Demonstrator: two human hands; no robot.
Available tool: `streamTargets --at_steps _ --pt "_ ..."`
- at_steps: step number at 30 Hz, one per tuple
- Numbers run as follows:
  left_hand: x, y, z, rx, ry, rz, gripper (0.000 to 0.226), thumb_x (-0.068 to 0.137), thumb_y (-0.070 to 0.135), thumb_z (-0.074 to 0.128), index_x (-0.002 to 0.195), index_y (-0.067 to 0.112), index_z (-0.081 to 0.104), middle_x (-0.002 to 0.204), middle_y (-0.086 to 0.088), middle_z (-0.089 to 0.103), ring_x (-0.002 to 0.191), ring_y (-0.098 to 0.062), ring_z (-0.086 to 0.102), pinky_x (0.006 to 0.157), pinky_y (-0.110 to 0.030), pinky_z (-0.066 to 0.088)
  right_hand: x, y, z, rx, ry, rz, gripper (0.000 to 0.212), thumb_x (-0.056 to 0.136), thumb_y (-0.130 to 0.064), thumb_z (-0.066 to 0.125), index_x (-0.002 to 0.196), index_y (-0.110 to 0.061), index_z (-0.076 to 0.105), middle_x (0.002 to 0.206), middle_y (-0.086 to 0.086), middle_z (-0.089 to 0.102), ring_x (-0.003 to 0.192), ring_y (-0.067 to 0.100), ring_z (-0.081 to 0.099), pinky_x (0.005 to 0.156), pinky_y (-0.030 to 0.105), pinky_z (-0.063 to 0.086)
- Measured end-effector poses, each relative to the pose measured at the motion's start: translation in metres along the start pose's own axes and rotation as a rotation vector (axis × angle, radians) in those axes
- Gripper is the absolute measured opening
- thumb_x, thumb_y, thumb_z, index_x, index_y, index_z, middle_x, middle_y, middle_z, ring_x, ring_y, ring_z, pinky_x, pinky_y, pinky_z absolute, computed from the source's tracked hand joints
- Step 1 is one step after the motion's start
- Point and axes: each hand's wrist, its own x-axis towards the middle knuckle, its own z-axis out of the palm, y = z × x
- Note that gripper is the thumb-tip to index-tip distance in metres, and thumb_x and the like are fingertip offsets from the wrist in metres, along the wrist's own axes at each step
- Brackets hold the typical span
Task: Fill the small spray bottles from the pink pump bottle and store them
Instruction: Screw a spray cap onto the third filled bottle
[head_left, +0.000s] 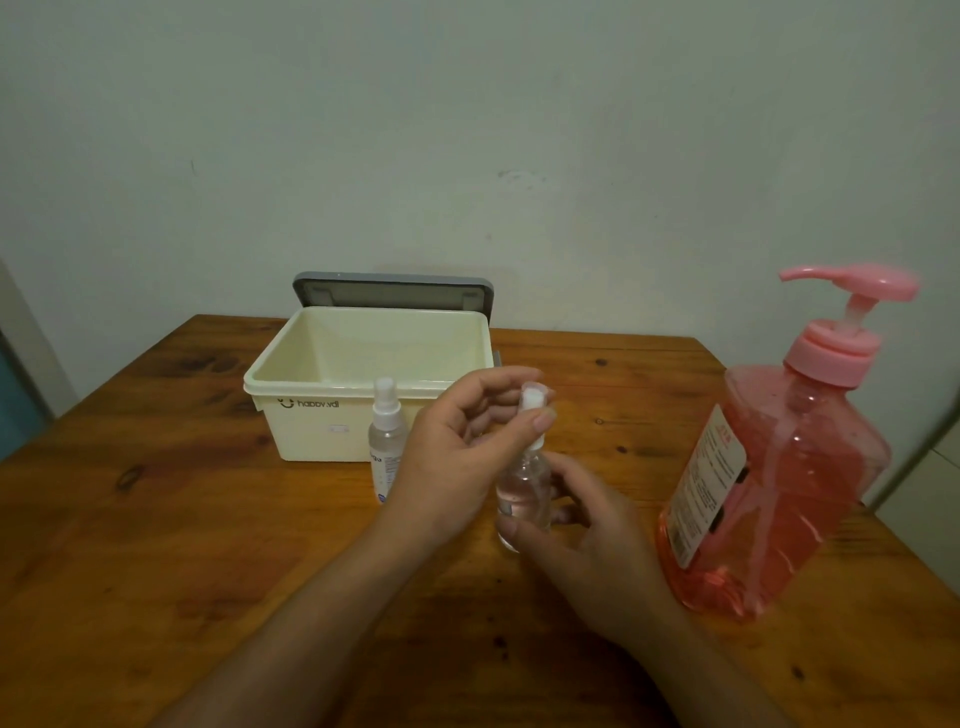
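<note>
A small clear spray bottle (521, 493) stands upright on the wooden table (156, 519) at the centre, with pale pink liquid inside. My right hand (587, 551) wraps its body from the right. My left hand (462, 452) pinches its white spray top (532, 402) between thumb and fingers. A second small spray bottle (385, 441) with a white top and a label stands just left of my left hand, in front of the box. The large pink pump bottle (779, 467) stands at the right, mostly full.
A cream plastic storage box (291, 400) sits at the back centre of the table with its grey lid (395, 293) tipped open against the wall. The box looks bare inside. The table's right edge runs close behind the pump bottle.
</note>
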Motion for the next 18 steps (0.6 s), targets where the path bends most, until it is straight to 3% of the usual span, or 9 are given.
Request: streamTargets --at_steps 5,9,13,18 --pt "-0.0017 -0.0057 -0.0023 0.002 0.009 -0.023 0.026 0.081 0.022 0.071 0.107 0.018 0.07 0.104 0.001 0.075 0.099 -0.012 0.071 0.077 -0.019 0.055 -0.0002 -0.0012 -0.0008 0.013 0.027 0.02 0.044 0.076 -0.049 0.067 0.118 -0.041 0.058 0.106 -0.017 0.068 0.093 0.006 0.065 0.076 0.026 0.054" --pt "-0.002 -0.0078 -0.0027 0.009 0.02 -0.042 0.033 0.079 0.031 0.068 0.11 0.021 0.068 0.103 0.003 0.076 0.099 -0.011 0.071 0.08 -0.021 0.057 -0.0004 -0.0005 -0.0008 0.013 0.024 0.029 0.047 0.075 -0.051 0.066 0.12 -0.04 0.057 0.107 -0.016 0.068 0.093 0.007 0.064 0.077 0.03 0.054" --pt "-0.003 -0.0085 -0.0028 0.008 0.02 -0.064 0.04 0.075 0.041 0.067 0.111 0.023 0.068 0.103 0.004 0.076 0.099 -0.01 0.071 0.08 -0.022 0.058 0.0 -0.0005 -0.0003 0.004 0.03 0.024 0.045 0.076 -0.049 0.066 0.119 -0.04 0.058 0.106 -0.017 0.067 0.093 0.006 0.064 0.075 0.024 0.051" --pt "-0.0051 -0.0108 -0.0038 0.024 -0.028 -0.082 0.037 0.085 0.034 0.06 0.118 0.018 0.066 0.104 0.008 0.076 0.101 -0.007 0.07 0.08 -0.019 0.056 0.0 0.0005 -0.0003 -0.01 0.029 0.012 0.046 0.076 -0.05 0.064 0.121 -0.04 0.057 0.107 -0.016 0.067 0.096 0.007 0.063 0.076 0.025 0.053"
